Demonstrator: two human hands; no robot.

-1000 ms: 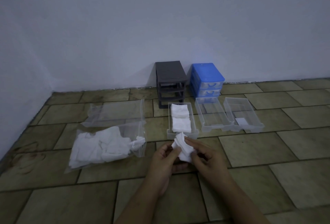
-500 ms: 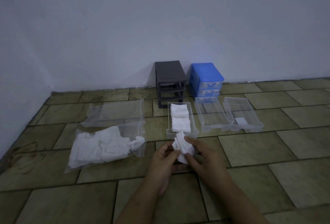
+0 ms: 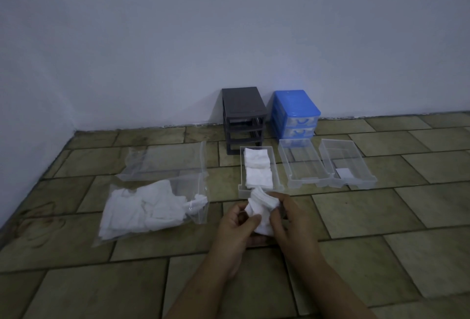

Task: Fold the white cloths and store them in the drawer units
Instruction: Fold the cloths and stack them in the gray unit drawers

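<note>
While both hands meet at lower centre of the frame, the left hand [image 3: 235, 227] and right hand [image 3: 290, 219] pinch 1 crumpled white cloth [image 3: 259, 208] between them above the tiled floor [image 3: 381, 255]. Just beyond it lies a clear drawer [image 3: 276, 166] holding 2 folded cloths [image 3: 258, 168]. At left, a plastic bag [image 3: 152, 206] holds more cloths. A grey drawer unit [image 3: 243, 115] and blue drawer unit [image 3: 295, 112] stand against the wall.
</note>
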